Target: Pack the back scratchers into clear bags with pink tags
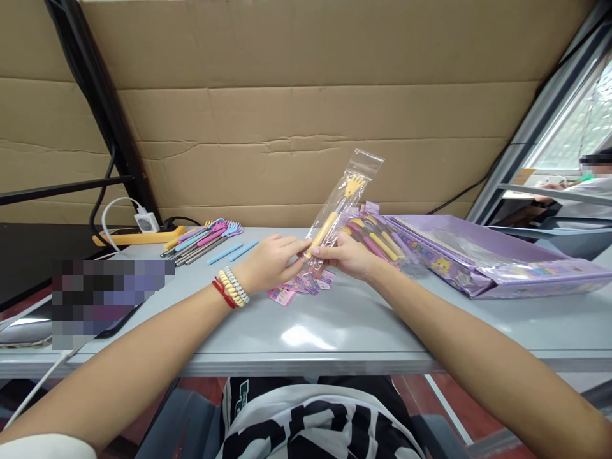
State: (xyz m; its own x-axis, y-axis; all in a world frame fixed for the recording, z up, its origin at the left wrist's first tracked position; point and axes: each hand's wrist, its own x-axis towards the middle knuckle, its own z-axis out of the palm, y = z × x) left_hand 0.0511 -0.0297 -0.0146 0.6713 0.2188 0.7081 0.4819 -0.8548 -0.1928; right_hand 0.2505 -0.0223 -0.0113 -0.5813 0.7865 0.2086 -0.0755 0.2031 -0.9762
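Between my two hands, a yellow back scratcher [327, 227] with a small hand-shaped head lies inside a clear plastic bag [364, 164], tilted up to the right. My right hand [352, 256] pinches the lower part of the bag, thumb on top. From the other side, the fingers of my left hand [273, 260] close on the bag near the handle end. Pink and purple printed cards [283, 294] lie on the table under my hands. Just behind my right hand is a pile of bagged back scratchers [382, 241] in yellow, pink and purple.
Loose back scratchers [210, 237] and two blue handles [224, 254] lie left of centre. A purple box [459, 255] stands at right. At left are a blurred-out device [115, 296], a yellow power strip [127, 238] and a white charger [146, 220]. Cardboard [310, 115] backs the table; another person [586, 191] sits far right.
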